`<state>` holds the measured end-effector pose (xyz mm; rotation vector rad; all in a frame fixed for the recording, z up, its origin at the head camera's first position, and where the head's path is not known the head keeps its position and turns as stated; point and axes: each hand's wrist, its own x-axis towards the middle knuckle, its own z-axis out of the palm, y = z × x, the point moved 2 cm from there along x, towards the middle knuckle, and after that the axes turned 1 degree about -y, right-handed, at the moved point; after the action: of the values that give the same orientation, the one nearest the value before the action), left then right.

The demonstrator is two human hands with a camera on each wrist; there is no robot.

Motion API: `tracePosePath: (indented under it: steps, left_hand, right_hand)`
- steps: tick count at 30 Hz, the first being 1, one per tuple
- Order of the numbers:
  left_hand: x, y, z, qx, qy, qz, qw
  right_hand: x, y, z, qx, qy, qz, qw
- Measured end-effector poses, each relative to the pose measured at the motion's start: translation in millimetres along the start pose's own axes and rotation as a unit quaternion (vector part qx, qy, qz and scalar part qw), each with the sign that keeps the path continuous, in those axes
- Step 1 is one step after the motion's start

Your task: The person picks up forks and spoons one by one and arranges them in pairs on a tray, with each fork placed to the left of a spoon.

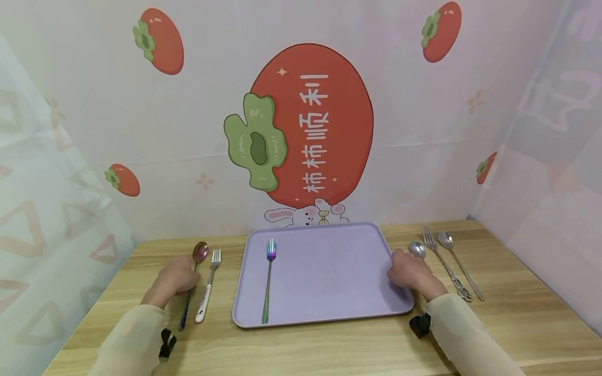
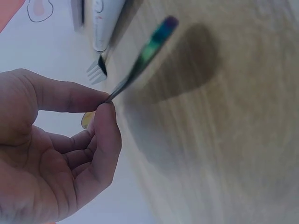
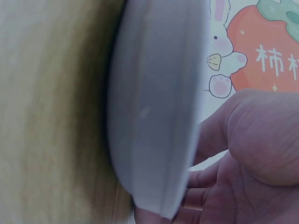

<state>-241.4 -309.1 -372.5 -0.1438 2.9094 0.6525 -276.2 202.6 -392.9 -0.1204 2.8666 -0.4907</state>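
Observation:
My left hand (image 1: 175, 275) pinches the handle of a rainbow-coloured metal spoon (image 1: 200, 252) between thumb and forefinger. In the left wrist view, the blue-green handle end of the spoon (image 2: 148, 50) sticks out past the fingertips, over the wood. Just right of this spoon lies a fork with a patterned white handle (image 1: 205, 300). At the right end of a pale purple tray (image 1: 324, 277), my right hand (image 1: 414, 272) grips the rim, with some fingers hidden by the tray in the right wrist view. A rainbow-coloured fork (image 1: 271, 250) lies on the tray's left part, tines toward the wall.
Right of the tray lie a silver spoon (image 1: 417, 249) partly behind my right hand, a silver fork (image 1: 430, 239) with an ornate handle and another silver spoon (image 1: 446, 239). The wooden table (image 1: 301, 350) meets a wall covering (image 1: 404, 193) printed with persimmons.

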Motion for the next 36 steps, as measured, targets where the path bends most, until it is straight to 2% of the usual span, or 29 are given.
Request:
tracePosePath:
  steps: [14,18,24,32,36]
  left_hand:
    - [-5.7,7.9,-8.6,0.0,0.004,-0.014,0.9999]
    - [-8.3,11.7,-11.5,0.004,0.008,-0.01,0.9999]
    - [-12.0,16.3,-19.0,0.018,0.029,0.014,0.9993]
    - [-19.0,22.4,-33.5,-0.002,0.041,0.011,0.9991]
    - [-23.9,24.9,-39.9,0.001,0.049,0.023,0.9985]
  right_hand:
    - [-1,0,0,-0.002,0.003,-0.004,1.0]
    - [0,0,0,-0.002,0.004,-0.003,1.0]
    - [0,-1,0,-0.003,0.002,0.003,1.0]
    - [-1,-1,0,-0.001,0.001,0.002,1.0]
    - [-2,-1,0,-0.001,0.002,0.0,1.0]
